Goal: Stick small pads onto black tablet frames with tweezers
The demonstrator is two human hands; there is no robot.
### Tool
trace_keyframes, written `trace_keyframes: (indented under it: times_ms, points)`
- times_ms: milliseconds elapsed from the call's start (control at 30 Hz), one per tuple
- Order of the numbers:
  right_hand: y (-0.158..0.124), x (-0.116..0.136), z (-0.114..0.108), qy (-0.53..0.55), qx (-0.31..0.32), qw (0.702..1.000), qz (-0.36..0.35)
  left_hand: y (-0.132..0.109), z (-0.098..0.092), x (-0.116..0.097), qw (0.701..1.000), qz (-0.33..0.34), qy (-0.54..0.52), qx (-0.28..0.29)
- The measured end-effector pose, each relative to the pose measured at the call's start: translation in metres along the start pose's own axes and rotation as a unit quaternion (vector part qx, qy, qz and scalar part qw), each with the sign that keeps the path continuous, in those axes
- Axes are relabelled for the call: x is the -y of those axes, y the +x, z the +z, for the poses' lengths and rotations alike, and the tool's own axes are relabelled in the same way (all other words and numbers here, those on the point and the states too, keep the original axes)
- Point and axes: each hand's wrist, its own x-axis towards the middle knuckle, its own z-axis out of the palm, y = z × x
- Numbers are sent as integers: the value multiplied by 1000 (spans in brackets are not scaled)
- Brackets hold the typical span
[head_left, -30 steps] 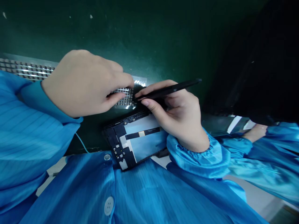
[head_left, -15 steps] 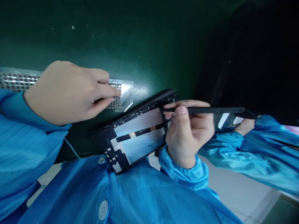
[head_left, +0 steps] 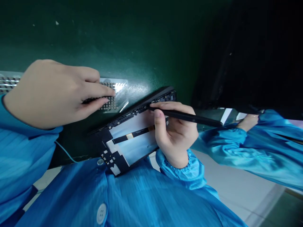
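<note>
My right hand (head_left: 176, 132) is closed around black tweezers (head_left: 196, 118), thumb on top. Their tip meets the upper inner edge of an opened tablet (head_left: 101, 140), though my fingers partly hide the spot. Inside the tablet's black frame lie a pale silvery-blue panel (head_left: 136, 149) and a dark flex cable (head_left: 139, 133). The tablet slants at the table's front edge, against my blue smock. On the left, my left hand (head_left: 56, 91) lies over a clear sheet (head_left: 121, 94) bearing rows of small dark squares. Its index finger and thumb touch the sheet, slightly apart; the other fingers are curled under.
A dark green tabletop (head_left: 132, 41) spreads ahead, with small white specks at its left. A large black shape (head_left: 260, 63) fills the upper right. Beyond my right arm, another person's blue sleeve (head_left: 227, 142) and hand (head_left: 248, 122) are in view.
My right hand has moved left along the tablet's upper edge, and the tweezers now slope down to the right. The left hand stays on the sheet; the whole view has shifted slightly.
</note>
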Motion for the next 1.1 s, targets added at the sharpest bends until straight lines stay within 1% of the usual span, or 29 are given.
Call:
trace_keyframes:
  times_ms: [67, 133, 167, 267, 333, 500, 633, 767, 867, 967, 1033, 1100]
  points:
    - [2, 9, -5, 3, 10, 1000, -2, 0, -1, -1, 1000, 1, 5, 3]
    - [3, 20, -7, 37, 11, 999, -1, 0, -4, -3, 1000, 3, 17, 12]
    - [3, 25, -6, 57, 25, 998, -1, 1, -5, -5, 1000, 6, 23, 17]
    - [-2, 35, 1, 85, 106, 991, 5, 3, -8, -8, 999, 5, 23, 37]
    - [-6, 36, 9, 92, 128, 987, -1, 4, -8, -9, 999, 4, 17, 48]
    - [-13, 31, 18, 102, 135, 985, -19, 5, -7, -8, 997, 24, 53, 51]
    - [-12, 31, 19, 110, 133, 985, -26, 5, -9, -9, 995, 24, 79, 58]
    - [-10, 35, 19, 107, 126, 986, -22, 5, -11, -10, 994, 12, 70, 78]
    - [-12, 38, 22, 102, 116, 988, -13, 5, -10, -11, 994, 2, 69, 79]
    - [-17, 41, 26, 110, 64, 991, 33, 5, -10, -12, 994, 7, 90, 68]
    - [-21, 43, 29, 125, 26, 989, 70, 6, -11, -12, 992, 8, 99, 77]
    - [-23, 45, 31, 133, 15, 987, 85, 6, -11, -12, 993, 6, 92, 79]
